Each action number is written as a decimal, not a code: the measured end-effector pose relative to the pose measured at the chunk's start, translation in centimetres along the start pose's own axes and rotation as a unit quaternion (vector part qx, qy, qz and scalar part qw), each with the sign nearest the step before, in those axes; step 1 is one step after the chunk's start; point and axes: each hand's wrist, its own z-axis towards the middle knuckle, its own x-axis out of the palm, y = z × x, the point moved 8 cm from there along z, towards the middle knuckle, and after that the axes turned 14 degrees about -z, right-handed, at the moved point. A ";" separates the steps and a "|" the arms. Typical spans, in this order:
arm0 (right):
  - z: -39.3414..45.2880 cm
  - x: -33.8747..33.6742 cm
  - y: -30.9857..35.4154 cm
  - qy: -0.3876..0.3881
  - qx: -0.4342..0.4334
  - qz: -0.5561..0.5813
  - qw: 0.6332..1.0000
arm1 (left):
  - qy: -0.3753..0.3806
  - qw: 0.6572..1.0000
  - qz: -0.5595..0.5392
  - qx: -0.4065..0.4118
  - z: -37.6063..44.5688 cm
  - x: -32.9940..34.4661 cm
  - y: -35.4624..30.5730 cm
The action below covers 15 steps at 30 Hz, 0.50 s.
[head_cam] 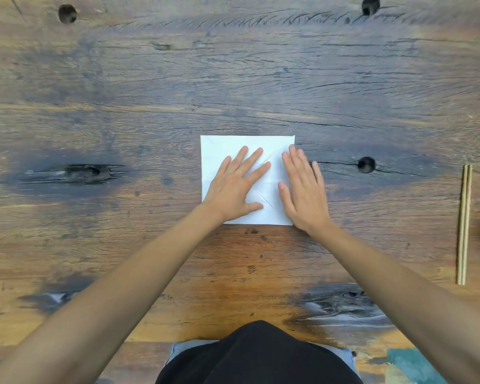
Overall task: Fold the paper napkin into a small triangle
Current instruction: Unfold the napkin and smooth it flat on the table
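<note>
A white square paper napkin (225, 146) lies flat on the wooden table, near the middle of the view. Faint diagonal and horizontal creases show on it. My left hand (234, 185) rests palm down on the napkin's lower left part, fingers spread and pointing up and right. My right hand (302, 189) lies flat over the napkin's right edge, fingers together and pointing away from me, partly on the table. Neither hand grips the paper; both press it down. The napkin's lower left corner is hidden under my left hand.
The worn wooden table (233, 79) has dark knot holes, one just right of my right hand (367, 164). A pair of wooden chopsticks (464, 224) lies lengthwise at the far right. The table's near edge runs just above my lap.
</note>
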 end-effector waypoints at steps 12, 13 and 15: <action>2.1 1.5 -0.4 0.019 -0.005 -0.136 0.990 | -0.029 0.998 0.039 -0.051 0.0 -1.4 4.8; 2.1 1.6 -0.4 0.019 -0.005 -0.136 0.991 | -0.025 0.997 0.047 -0.055 -0.4 -1.5 5.6; 2.1 1.7 -0.4 0.018 -0.006 -0.134 0.991 | -0.020 0.997 0.053 -0.057 -1.0 -1.6 6.9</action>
